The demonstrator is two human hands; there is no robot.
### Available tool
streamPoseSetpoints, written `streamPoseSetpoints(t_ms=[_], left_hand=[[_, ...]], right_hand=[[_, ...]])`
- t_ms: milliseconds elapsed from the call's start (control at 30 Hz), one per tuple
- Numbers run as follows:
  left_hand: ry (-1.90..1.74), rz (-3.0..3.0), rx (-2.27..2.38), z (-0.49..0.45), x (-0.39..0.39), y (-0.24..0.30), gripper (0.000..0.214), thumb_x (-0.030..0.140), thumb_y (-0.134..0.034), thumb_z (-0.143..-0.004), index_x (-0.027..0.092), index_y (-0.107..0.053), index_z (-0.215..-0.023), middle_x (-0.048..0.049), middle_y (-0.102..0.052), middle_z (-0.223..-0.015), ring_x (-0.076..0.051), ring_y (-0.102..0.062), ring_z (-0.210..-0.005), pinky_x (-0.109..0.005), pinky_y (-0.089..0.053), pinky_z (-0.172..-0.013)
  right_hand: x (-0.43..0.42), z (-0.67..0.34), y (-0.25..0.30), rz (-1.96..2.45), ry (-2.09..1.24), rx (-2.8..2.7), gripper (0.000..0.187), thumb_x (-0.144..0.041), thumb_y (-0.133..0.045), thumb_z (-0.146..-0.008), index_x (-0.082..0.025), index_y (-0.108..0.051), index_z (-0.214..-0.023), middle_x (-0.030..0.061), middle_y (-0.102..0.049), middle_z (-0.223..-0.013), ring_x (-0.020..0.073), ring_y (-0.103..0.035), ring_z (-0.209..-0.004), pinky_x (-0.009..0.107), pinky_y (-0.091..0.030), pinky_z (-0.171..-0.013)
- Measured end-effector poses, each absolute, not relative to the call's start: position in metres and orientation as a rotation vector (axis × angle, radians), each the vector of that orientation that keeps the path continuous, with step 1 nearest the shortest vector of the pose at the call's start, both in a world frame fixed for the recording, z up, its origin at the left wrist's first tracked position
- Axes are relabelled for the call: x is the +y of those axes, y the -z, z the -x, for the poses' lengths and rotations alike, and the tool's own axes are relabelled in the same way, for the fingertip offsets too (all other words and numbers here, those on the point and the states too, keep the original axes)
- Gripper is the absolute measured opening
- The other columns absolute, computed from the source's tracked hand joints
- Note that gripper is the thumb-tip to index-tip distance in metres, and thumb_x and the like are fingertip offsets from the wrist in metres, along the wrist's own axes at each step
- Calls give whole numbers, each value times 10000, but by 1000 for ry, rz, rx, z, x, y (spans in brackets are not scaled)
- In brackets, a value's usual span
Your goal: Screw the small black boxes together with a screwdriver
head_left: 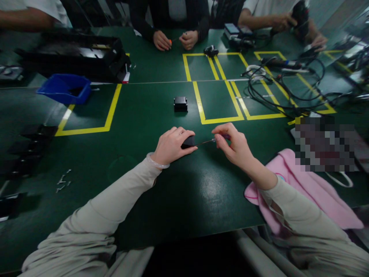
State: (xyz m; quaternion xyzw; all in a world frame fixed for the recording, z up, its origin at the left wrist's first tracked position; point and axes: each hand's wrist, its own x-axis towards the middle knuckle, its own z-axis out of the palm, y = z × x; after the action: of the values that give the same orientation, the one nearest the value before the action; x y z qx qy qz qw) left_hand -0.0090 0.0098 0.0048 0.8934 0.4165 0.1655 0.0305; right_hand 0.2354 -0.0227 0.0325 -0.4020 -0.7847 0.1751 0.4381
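Observation:
My left hand (173, 145) grips a small black box-shaped part (188, 142) on the green table, thumb and fingers around its sides. In my right hand (233, 143) is a screwdriver (206, 142), its thin shaft lying nearly level and pointing left. The shaft's tip meets the right side of the black part; the exact contact point is too small to make out. Most of the screwdriver's handle is hidden by my fingers. Beyond my hands stands a similar black block (180, 104), untouched.
Several loose screws (62, 181) lie at left, near black parts (24, 150). A blue bin (67, 88) and a black tray (77, 57) stand farther back. On the right are a pink cloth (305, 192) and tangled cables (276, 90). Co-workers' hands (188, 40) show across the table.

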Motion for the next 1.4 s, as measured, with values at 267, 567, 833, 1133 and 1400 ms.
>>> streamPoseSetpoints(t_ms=[267,567,833,1133,1400], left_hand=[[-506,-2762,1287,9,9,-6,448,577,-618,-953,231,-659,-1234,-68,-705,-1116,-250,-616,-989,-357,-460,-815],[-525,-2752,1273,10,10,-4,438,578,-603,-959,238,-654,-1231,-71,-703,-1120,-248,-617,-993,-354,-463,-820],[-514,-2746,1278,9,9,-5,451,582,-606,-957,229,-658,-1232,-76,-700,-1111,-249,-617,-987,-354,-465,-821],[-524,-2756,1277,9,10,-4,431,567,-610,-957,235,-655,-1228,-71,-704,-1111,-244,-615,-985,-359,-466,-837],[-516,-2751,1283,9,9,-6,446,577,-606,-957,229,-661,-1229,-69,-704,-1110,-251,-619,-978,-364,-466,-821]], right_hand=[[-22,-236,-33,1035,-476,-1955,145,-337,-545,-1024,-221,-590,-949,-22,-621,-732,112,-587,-572,249,-438,-568],[-22,-236,-33,1035,-474,-1958,171,-361,-541,-1034,-225,-588,-941,-34,-608,-684,110,-578,-545,245,-420,-556],[-23,-236,-35,996,-453,-1970,148,-330,-520,-1038,-221,-607,-989,-24,-630,-731,110,-600,-565,246,-433,-568],[-23,-235,-33,1006,-394,-1948,115,-292,-511,-1029,-214,-596,-1029,6,-663,-830,112,-624,-601,250,-466,-597],[-24,-234,-32,1030,-402,-1945,136,-299,-488,-1034,-220,-596,-1055,20,-668,-865,115,-618,-594,260,-473,-576]])
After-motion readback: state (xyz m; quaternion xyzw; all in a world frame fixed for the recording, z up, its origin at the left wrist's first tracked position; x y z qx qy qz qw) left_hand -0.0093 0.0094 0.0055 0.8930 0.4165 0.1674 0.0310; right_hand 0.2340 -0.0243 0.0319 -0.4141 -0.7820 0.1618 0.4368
